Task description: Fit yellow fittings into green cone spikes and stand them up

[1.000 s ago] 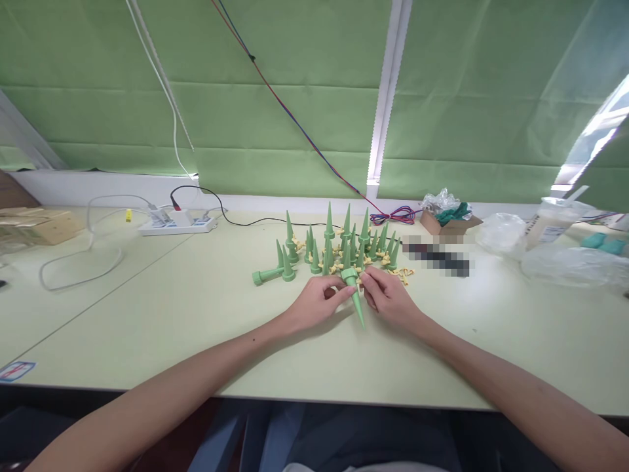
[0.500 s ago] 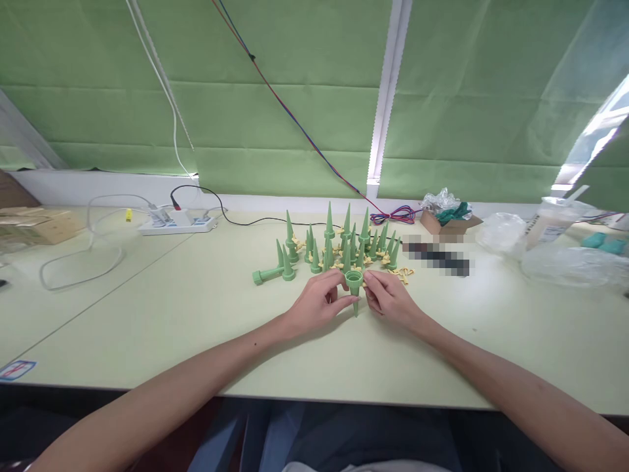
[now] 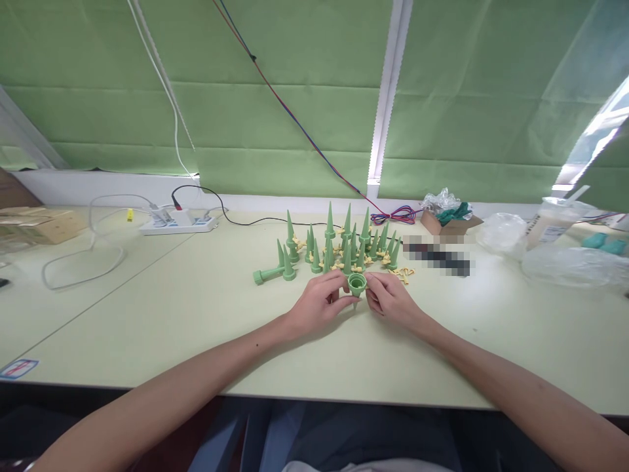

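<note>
From afar, I see the green watering spike (image 3: 357, 283) newly tipped mouth-up above the desk (image 3: 196, 314), probably easing work at its side, my left hand (image 3: 318, 303) pinching it, my right hand (image 3: 393, 298) beside its rim, grip unclear.

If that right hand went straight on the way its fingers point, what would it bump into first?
Most likely the green cone in the left hand, whose open end sits just beside the right hand; whether they already touch is hard to tell.
</note>
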A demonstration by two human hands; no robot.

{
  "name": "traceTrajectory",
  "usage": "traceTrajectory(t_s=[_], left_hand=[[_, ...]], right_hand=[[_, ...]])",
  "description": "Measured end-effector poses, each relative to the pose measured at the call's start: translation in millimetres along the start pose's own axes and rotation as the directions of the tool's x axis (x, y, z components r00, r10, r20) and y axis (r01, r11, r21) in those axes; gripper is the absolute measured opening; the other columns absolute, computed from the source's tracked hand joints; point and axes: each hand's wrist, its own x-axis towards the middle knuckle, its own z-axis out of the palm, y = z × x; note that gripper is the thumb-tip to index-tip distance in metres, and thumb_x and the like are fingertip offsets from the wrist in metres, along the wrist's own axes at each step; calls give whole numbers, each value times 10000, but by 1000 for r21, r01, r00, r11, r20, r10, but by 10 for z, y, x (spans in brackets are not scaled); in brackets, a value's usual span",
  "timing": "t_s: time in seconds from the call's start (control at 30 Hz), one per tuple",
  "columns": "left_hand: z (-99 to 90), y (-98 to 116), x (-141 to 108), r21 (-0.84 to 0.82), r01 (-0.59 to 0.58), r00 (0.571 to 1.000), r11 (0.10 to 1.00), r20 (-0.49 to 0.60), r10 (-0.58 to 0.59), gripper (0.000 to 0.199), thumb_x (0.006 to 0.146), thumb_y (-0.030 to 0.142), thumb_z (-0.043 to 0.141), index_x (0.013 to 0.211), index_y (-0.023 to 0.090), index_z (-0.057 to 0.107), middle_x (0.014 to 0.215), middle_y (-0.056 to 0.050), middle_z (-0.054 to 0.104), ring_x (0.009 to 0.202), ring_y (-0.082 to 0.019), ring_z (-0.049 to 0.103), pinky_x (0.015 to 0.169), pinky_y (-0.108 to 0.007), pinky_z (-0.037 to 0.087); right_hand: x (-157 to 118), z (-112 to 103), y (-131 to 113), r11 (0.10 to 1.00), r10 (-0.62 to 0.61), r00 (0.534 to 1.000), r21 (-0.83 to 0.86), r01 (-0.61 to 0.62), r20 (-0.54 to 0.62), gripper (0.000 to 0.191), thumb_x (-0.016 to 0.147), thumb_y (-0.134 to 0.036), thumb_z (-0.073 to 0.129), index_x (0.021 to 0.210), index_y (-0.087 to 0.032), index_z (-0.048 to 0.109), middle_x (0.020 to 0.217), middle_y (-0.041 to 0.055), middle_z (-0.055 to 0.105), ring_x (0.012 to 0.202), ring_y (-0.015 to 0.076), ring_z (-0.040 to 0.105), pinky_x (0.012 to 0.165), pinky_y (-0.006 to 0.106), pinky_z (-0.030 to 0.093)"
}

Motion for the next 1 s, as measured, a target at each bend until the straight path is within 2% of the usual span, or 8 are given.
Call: traceTrajectory(t_s=[0.17,0.3,0.4,0.47,0.6,0.77,0.93,1.0], left_hand=[[17,-23,-4,-8,-32,999,999,-11,32,263,918,308,589,712,165,508,797,-16,498,634,-104,435,554,-228,377],[29,-36,11,55,-31,997,998,-62,35,294,899,282,616,675,167,464,718,9,460,628,-105,435,573,-236,368],[29,-23,21,61,22,995,998,-96,-16,254,883,275,634,709,169,483,698,25,466,582,-91,417,554,-234,354],[27,-8,22,8,86,992,996,-94,-85,200,878,284,636,771,174,508,717,31,493,542,-73,414,525,-221,349],[26,13,21,-133,231,971,964,-26,-236,213,884,369,613,853,191,502,707,48,486,491,-60,409,465,-202,321],[17,26,30,-256,305,950,917,12,-313,239,897,413,579,875,185,510,775,24,540,501,-57,421,460,-197,323],[-7,58,50,-410,417,909,811,165,-384,423,959,512,439,727,167,516,502,49,447,408,-73,401,429,-209,316],[-12,62,63,-474,446,895,759,219,-389,503,967,555,385,674,162,499,463,36,451,380,-80,420,412,-215,320]], right_hand=[[1,-3,40,1000,-11,1000,-17,11,4,474,1009,-384,359,568,-218,312,411,-59,383,396,93,349,487,259,314],[3,6,50,1000,-10,1000,11,10,-19,483,1012,-415,370,574,-215,332,430,-58,378,404,92,351,478,258,308],[-1,10,34,999,-17,999,40,19,-40,486,1011,-453,380,590,-213,352,456,-57,373,414,92,367,474,259,312],[-4,11,24,998,-37,998,55,40,-53,476,1011,-472,383,611,-213,365,474,-58,370,416,91,369,467,260,309],[-7,16,22,993,-74,995,83,80,-70,454,1011,-487,384,650,-212,386,506,-54,380,415,87,368,443,257,299],[-4,18,23,989,-87,990,110,99,-108,418,1009,-476,402,683,-216,379,532,-55,394,417,81,367,426,246,297],[-11,4,15,991,-113,987,59,121,-116,397,1014,-456,401,700,-214,394,545,-55,410,437,83,384,453,245,314],[-13,2,19,992,-122,987,19,125,-103,399,1015,-448,405,693,-212,397,537,-55,412,444,85,385,470,247,319]])
